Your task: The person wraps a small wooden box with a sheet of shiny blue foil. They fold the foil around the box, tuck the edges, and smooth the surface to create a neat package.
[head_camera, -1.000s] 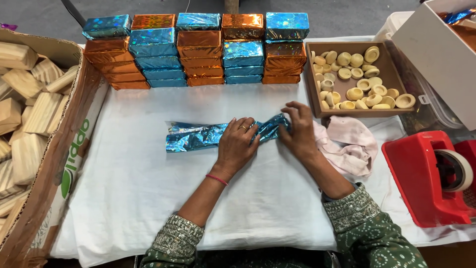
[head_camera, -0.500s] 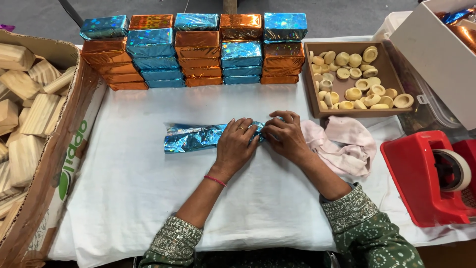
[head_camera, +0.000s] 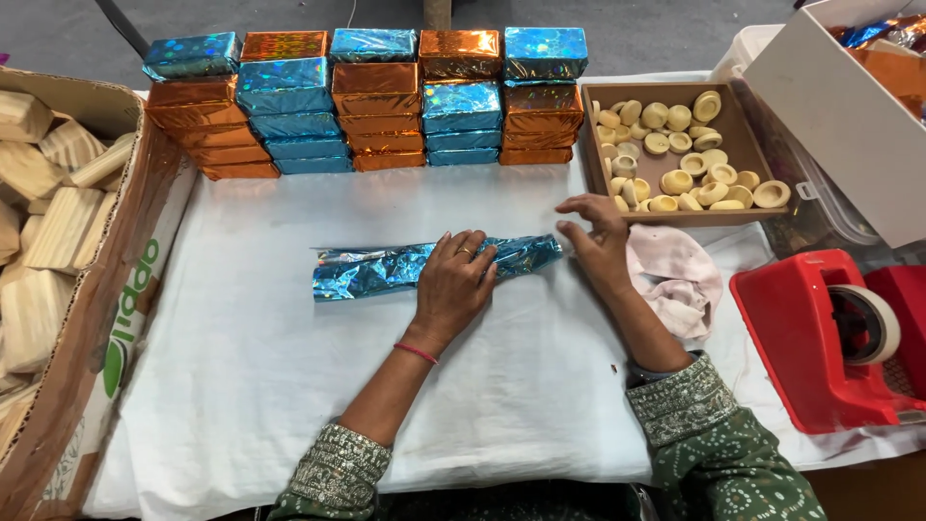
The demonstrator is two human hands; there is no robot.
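– Midway along the white table cloth point(head_camera: 289, 367), just near of the stacked foil-wrapped blocks point(head_camera: 367, 96), lay the long blue foil bundle point(head_camera: 371, 272), running left to right. That was what I was working on.

– What were your hands doing with it?

– I had my left hand point(head_camera: 453, 285) pressed flat on its middle, fingers close together, pinning it to the cloth. My right hand point(head_camera: 593, 236) hovered at the bundle's right end, fingers loosely curled and pinching nothing. I could not tell whether the fingertips touched the foil.

– Which step would you call that?

– As I judged it, the foil was rolled round the piece and both ends stuck out loose and crumpled, so the ends were not yet closed.

– And what did the next move call for?

– Keeping the left palm's weight on, so the roll would not spring open, while folding the right end in tight. The red tape dispenser point(head_camera: 801, 338) sat near right, past the pink rag point(head_camera: 675, 275). The tray of small wooden cups point(head_camera: 748, 145) stood far right, and the cardboard box of wood blocks point(head_camera: 145, 251) left.
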